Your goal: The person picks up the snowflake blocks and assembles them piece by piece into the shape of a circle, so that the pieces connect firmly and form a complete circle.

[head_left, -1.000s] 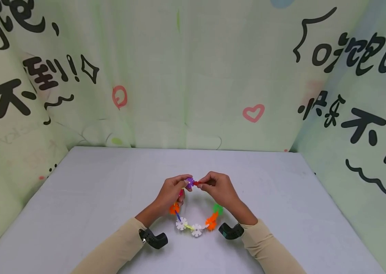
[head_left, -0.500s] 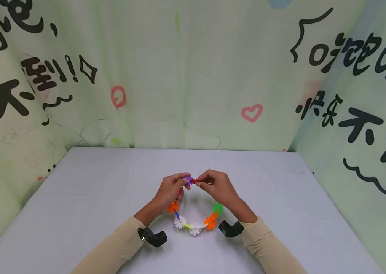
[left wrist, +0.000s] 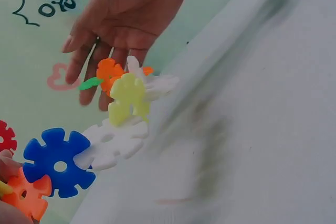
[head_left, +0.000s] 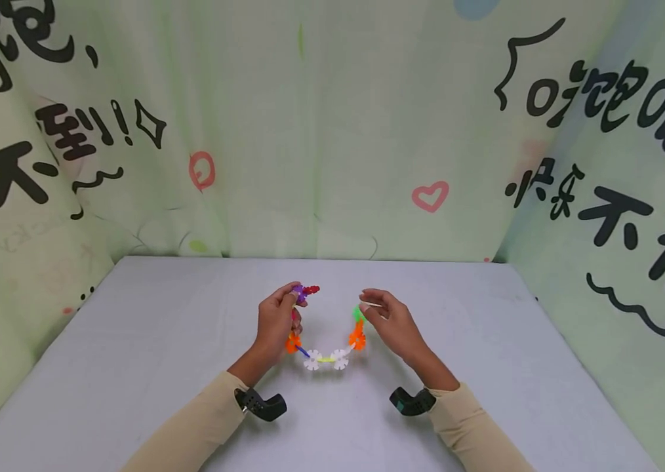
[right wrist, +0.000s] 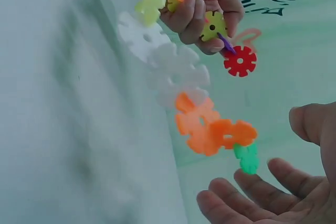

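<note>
A chain of interlocking flower-shaped plastic discs hangs in a U between the two hands, above the table. My left hand grips its left part, where purple and red discs stick out past the fingertips. Blue, white and yellow discs follow along the middle. Toward the right end come orange discs and a green one at the tip. Beside that green tip is my right hand, its fingers loosely extended and spread, not gripping the chain.
A white-covered table lies under the hands. Light green curtains with black lettering and small drawings stand behind it and on both sides. Each wrist carries a black camera.
My right hand has let go of the red disc and moved right to the green end. The left hand has shifted left and up, and the chain's right end has risen.
</note>
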Demonstrator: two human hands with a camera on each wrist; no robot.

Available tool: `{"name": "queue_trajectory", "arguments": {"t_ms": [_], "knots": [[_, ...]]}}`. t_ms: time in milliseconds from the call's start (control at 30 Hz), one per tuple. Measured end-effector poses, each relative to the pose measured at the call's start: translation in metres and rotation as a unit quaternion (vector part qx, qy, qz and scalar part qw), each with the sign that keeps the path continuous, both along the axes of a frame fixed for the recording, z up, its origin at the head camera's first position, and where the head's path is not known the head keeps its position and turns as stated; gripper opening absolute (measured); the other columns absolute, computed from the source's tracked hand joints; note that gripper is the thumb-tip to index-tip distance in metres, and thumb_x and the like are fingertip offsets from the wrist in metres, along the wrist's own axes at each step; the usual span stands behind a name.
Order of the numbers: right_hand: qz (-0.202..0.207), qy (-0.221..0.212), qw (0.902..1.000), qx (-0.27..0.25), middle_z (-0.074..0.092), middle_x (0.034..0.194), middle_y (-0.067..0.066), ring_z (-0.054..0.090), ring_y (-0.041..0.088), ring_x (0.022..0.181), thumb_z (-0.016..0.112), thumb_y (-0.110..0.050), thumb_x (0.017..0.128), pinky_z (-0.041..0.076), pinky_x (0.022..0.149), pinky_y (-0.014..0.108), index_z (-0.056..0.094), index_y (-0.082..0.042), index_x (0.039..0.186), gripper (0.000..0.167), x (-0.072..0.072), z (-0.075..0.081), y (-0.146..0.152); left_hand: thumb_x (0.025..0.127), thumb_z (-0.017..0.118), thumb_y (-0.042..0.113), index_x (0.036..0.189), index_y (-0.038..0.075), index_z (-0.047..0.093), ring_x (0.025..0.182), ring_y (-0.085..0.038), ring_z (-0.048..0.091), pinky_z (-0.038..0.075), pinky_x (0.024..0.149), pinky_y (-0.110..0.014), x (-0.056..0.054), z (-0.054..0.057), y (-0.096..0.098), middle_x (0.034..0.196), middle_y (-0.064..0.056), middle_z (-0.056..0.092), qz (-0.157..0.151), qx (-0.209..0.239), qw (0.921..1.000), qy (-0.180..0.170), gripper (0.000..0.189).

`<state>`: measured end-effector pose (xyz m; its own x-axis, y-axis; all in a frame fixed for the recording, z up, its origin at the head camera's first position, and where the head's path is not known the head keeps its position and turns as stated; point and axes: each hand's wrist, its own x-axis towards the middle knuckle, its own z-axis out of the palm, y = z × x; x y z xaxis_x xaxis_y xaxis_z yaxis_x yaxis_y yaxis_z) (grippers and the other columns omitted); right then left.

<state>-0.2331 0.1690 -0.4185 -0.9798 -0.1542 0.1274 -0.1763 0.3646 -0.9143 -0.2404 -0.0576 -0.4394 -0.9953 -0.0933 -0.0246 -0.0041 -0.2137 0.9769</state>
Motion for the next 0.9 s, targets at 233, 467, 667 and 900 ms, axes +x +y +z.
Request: {"name": "queue_trajectory", "arguments": {"t_ms": [233, 467, 667, 900], "knots": [[0.003, -0.084, 0.9949, -0.056, 0.059, 0.125, 0.018, 0.065, 0.027, 0.102, 0.055, -0.008, 0.097, 0.056, 0.075, 0.037, 0.047, -0.007, 0.142, 0.046, 0.003, -0.010, -0.008, 0.102, 0.048, 0.020, 0.130, 0.014, 0.061, 0.049, -0.012, 0.042, 0.046, 0.050, -0.020, -0.001, 0.002, -0.001, 0.104, -0.021, 0.061, 0.016, 0.016, 0.9997, 0.000, 0.031], [0.035, -0.069, 0.9957, -0.051, 0.065, 0.114, 0.017, 0.068, 0.023, 0.095, 0.054, -0.005, 0.097, 0.057, 0.069, 0.033, 0.051, -0.005, 0.140, 0.043, 0.003, -0.012, -0.008, 0.100, 0.050, 0.017, 0.128, 0.014, 0.063, 0.047, -0.013, 0.040, 0.044, 0.047, -0.019, -0.003, -0.003, -0.003, 0.100, -0.020, 0.062, -0.006, 0.028, 0.9995, -0.010, 0.031], [0.046, -0.028, 0.9986, 0.004, 0.069, 0.103, 0.013, 0.068, 0.020, 0.088, 0.056, -0.008, 0.098, 0.055, 0.068, 0.028, 0.052, -0.006, 0.140, 0.042, 0.002, -0.004, -0.009, 0.099, 0.051, 0.015, 0.126, 0.013, 0.065, 0.046, -0.013, 0.040, 0.043, 0.046, -0.020, -0.002, -0.006, 0.001, 0.092, -0.013, 0.063, -0.026, 0.021, 0.9994, 0.003, 0.030], [0.061, -0.009, 0.9976, 0.032, 0.068, 0.105, 0.016, 0.066, 0.022, 0.089, 0.058, -0.009, 0.098, 0.054, 0.074, 0.027, 0.053, -0.007, 0.140, 0.043, 0.002, 0.002, -0.016, 0.099, 0.050, 0.013, 0.126, 0.011, 0.066, 0.044, -0.014, 0.039, 0.042, 0.044, -0.020, 0.002, -0.011, 0.008, 0.087, -0.010, 0.064, -0.050, 0.010, 0.9987, 0.006, 0.031]]}}
